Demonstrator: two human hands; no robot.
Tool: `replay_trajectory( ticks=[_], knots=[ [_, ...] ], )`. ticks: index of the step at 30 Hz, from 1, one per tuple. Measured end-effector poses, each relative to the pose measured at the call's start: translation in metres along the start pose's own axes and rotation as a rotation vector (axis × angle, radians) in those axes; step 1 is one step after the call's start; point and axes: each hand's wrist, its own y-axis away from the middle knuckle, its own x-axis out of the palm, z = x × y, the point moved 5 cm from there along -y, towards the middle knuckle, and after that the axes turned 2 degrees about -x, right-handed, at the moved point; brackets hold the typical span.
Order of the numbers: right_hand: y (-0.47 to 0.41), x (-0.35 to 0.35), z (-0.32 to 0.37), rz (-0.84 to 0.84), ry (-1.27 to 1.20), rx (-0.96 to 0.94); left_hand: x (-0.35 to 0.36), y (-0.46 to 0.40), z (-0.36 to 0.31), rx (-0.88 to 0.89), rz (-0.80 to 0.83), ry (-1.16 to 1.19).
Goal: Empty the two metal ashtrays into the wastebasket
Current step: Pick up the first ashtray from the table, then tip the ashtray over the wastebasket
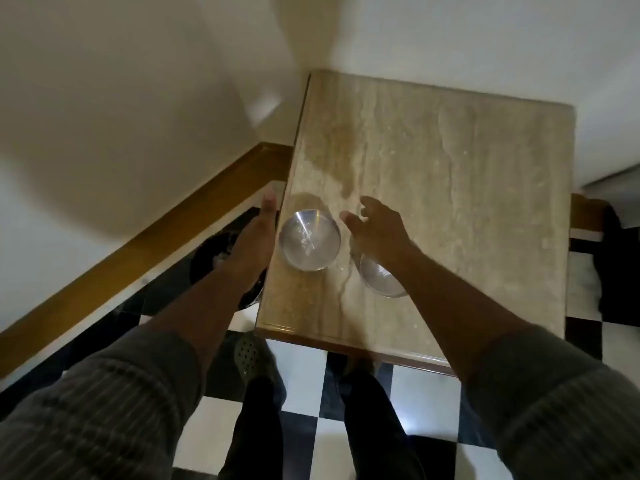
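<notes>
Two round metal ashtrays stand on a beige stone table. The left ashtray sits near the table's left edge, fully in sight, with pale specks inside. The right ashtray is partly covered by my right wrist. My left hand hovers just left of the table edge beside the left ashtray, fingers straight and empty. My right hand is spread open above the table between the two ashtrays, holding nothing. A dark wastebasket stands on the floor left of the table, mostly hidden behind my left forearm.
A wooden skirting board runs along the white wall on the left. The floor is black and white checked tiles. My legs and a shoe are below the table's near edge. A dark object stands to the table's right.
</notes>
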Motion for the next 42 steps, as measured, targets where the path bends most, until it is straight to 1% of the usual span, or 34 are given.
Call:
replay_trajectory(
  ticks=[2, 3, 5, 7, 10, 14, 16, 18, 19, 22, 23, 25, 28, 31, 34, 36, 37, 39, 40, 41, 42],
  knots=[
    [-0.019, 0.020, 0.001, -0.005, 0.170, -0.059, 0.006, -0.021, 0.009, -0.055, -0.051, -0.039],
    [-0.028, 0.031, 0.000, 0.004, 0.299, -0.099, 0.010, -0.034, 0.016, -0.072, -0.084, -0.069],
    [-0.036, 0.048, 0.001, 0.047, 0.521, -0.161, 0.013, -0.047, 0.025, -0.058, -0.112, -0.101],
    [-0.043, 0.059, -0.005, 0.098, 0.604, -0.136, 0.014, -0.057, 0.042, -0.105, -0.067, -0.029],
    [-0.047, 0.065, -0.006, 0.114, 0.578, -0.080, 0.014, -0.065, 0.058, -0.208, 0.090, 0.167],
    [-0.042, 0.076, 0.013, 0.123, 0.522, -0.131, -0.001, -0.065, 0.063, -0.315, 0.096, 0.361],
    [-0.038, 0.081, 0.027, 0.123, 0.483, -0.148, -0.024, -0.064, 0.070, -0.310, 0.108, 0.424],
    [-0.033, 0.093, 0.048, 0.132, 0.430, -0.198, -0.058, -0.065, 0.086, -0.366, 0.124, 0.493],
    [-0.030, 0.100, 0.056, 0.144, 0.399, -0.214, -0.070, -0.066, 0.095, -0.414, 0.166, 0.539],
    [-0.028, 0.140, 0.088, 0.198, 0.341, -0.279, -0.101, -0.069, 0.120, -0.515, 0.370, 0.657],
    [-0.030, 0.157, 0.098, 0.203, 0.335, -0.303, -0.111, -0.074, 0.129, -0.522, 0.406, 0.686],
    [-0.034, 0.183, 0.109, 0.203, 0.324, -0.316, -0.126, -0.084, 0.143, -0.513, 0.428, 0.713],
    [-0.046, 0.220, 0.107, 0.274, 0.246, -0.252, -0.143, -0.101, 0.161, -0.493, 0.483, 0.708],
    [-0.057, 0.243, 0.097, 0.365, 0.187, -0.195, -0.148, -0.120, 0.174, -0.491, 0.550, 0.618],
    [-0.071, 0.267, 0.079, 0.454, 0.194, -0.156, -0.147, -0.143, 0.185, -0.474, 0.599, 0.486],
    [-0.079, 0.277, 0.067, 0.489, 0.135, -0.116, -0.148, -0.155, 0.189, -0.434, 0.597, 0.381],
    [-0.080, 0.278, 0.063, 0.506, 0.123, -0.125, -0.148, -0.160, 0.188, -0.389, 0.573, 0.313],
    [-0.080, 0.280, 0.057, 0.547, 0.233, -0.231, -0.144, -0.169, 0.184, -0.220, 0.500, 0.104],
    [-0.077, 0.275, 0.055, 0.553, 0.333, -0.311, -0.142, -0.171, 0.178, -0.078, 0.436, -0.057],
    [-0.074, 0.270, 0.056, 0.531, 0.445, -0.413, -0.142, -0.174, 0.174, 0.103, 0.333, -0.244],
    [-0.072, 0.264, 0.060, 0.471, 0.529, -0.535, -0.143, -0.176, 0.173, 0.282, 0.221, -0.449]
  ],
)
